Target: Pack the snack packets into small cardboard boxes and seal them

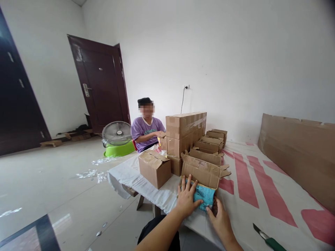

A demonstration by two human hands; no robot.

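Observation:
An open cardboard box point(200, 167) with its lid flap raised stands at the near edge of the table. In its mouth lies a blue printed packet point(205, 196). My left hand point(187, 198) rests flat across the packet's left part and the box's left side, fingers spread. At the box's near right corner is my right hand point(220, 216), its thumb by the packet and its fingers bent round the side; their tips are partly hidden. Behind this box runs a row of several more open cardboard boxes point(206, 146).
Closed boxes point(174, 134) are stacked left of the row, with a single box point(154, 169) nearer. A green-handled knife point(269, 240) lies at right. A large cardboard piece point(298, 153) stands behind it. A person point(148, 129) sits across the table, near a fan point(117, 133).

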